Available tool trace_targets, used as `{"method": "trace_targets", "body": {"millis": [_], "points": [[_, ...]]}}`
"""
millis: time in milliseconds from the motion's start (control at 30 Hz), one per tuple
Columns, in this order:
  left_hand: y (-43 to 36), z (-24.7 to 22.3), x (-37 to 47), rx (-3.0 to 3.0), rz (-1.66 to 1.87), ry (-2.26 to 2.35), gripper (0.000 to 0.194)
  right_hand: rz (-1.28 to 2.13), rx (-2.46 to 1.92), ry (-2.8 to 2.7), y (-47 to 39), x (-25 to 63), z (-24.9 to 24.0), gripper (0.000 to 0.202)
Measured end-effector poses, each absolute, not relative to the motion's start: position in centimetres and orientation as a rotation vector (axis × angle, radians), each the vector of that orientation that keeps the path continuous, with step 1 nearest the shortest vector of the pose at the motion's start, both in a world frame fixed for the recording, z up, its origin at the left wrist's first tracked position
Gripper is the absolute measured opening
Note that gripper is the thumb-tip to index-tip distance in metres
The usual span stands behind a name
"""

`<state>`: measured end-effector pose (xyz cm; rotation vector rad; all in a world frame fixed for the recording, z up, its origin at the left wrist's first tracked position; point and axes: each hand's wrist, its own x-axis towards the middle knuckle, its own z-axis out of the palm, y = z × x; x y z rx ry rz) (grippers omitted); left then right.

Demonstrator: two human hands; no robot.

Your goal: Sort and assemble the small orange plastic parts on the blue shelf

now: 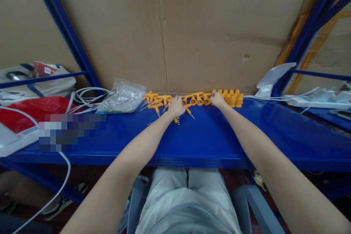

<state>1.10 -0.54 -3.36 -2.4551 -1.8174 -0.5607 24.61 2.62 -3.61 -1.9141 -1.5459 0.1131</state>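
Note:
My left hand (177,106) reaches over the pile at the back of the blue table, fingers curled down among yellow-orange corkscrews (155,105) with T-shaped handles and metal spirals. One corkscrew (188,109) lies just right of this hand, its spiral pointing toward me. Open-ended orange bell-shaped pieces (200,101) lie in a row between my hands. My right hand (217,99) is closed at the right end of that row, its fingertips pinched on an orange piece mostly hidden by them. Beside it, similar orange pieces (234,98) are packed in rows.
A clear plastic bag (123,95) and white cables (90,91) lie left of the corkscrews. A cardboard panel (205,33) rises behind the blue table (192,142). Blue posts (71,33) flank it. A white power strip (315,101) is at the right. Another person's leg (30,190) shows lower left.

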Motion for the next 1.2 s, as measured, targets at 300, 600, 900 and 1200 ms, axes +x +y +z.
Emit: {"method": "trace_targets", "body": {"millis": [300, 600, 900, 1200], "points": [[-0.2, -3.1, 0.9, -2.615, -0.135, -1.812, 0.069, 0.338, -1.807, -1.718, 2.5, 23.1, -4.1, 0.033], [-1.0, -2.9, 1.1, -2.570, -0.267, -1.773, 0.064, 0.158, -1.871, -1.858, 2.2, 23.2, -4.3, 0.056], [-0.8, -3.0, 1.1, -2.558, -0.317, -1.667, 0.054, -0.168, -1.668, -2.090, 0.2, 20.6, -3.8, 0.049], [0.2, -2.3, 0.9, -2.573, -0.290, -1.703, 0.047, -0.115, -1.723, -2.143, -0.4, 18.7, -3.6, 0.042]]}}
